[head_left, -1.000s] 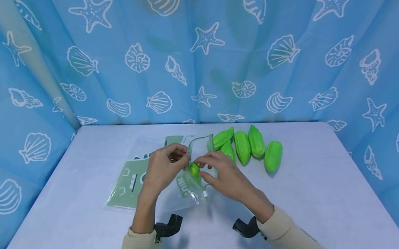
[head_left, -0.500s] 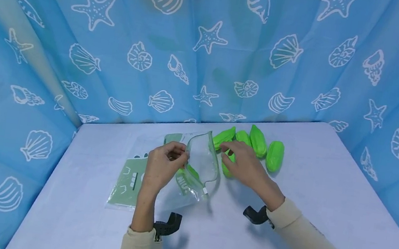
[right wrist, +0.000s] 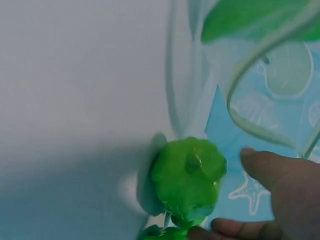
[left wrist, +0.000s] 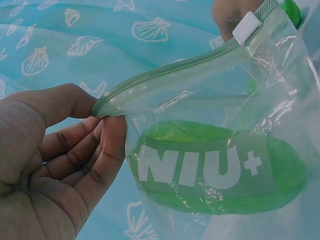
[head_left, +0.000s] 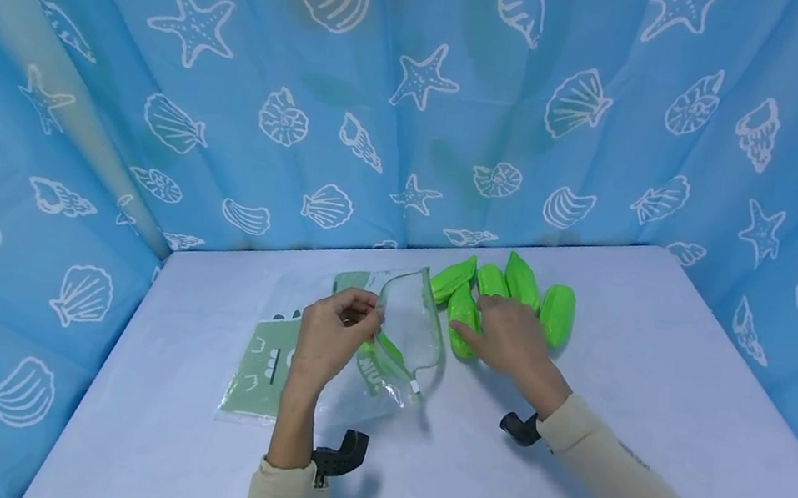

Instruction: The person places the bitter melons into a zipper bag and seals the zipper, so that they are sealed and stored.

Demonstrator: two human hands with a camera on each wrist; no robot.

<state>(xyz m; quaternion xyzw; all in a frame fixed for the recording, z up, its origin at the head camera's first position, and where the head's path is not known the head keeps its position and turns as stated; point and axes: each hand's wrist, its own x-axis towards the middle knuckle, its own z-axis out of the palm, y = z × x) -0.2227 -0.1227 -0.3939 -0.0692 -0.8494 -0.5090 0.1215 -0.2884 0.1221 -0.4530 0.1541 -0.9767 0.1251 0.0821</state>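
Your left hand [head_left: 331,333] pinches the rim of the clear zip bag [head_left: 404,336] between thumb and curled fingers [left wrist: 95,160], and it holds the mouth wide open. One green fruit [left wrist: 220,175] already lies inside, low in the bag, just past your fingertips. The bag has white letters on a green band, and a small white slider sits at the far end of the zip.

So I think you are filling the bag, one fruit at a time.

Your right hand [head_left: 509,335] is right beside the bag, resting on the pile of green fruits [head_left: 514,294] on the table [head_left: 655,375]. Its fingers are loosely bent over the nearest fruit [head_left: 462,316] and touch it, but I cannot tell if they grip it yet. Next you need to close them round it, lift it, and bring it to the bag mouth.
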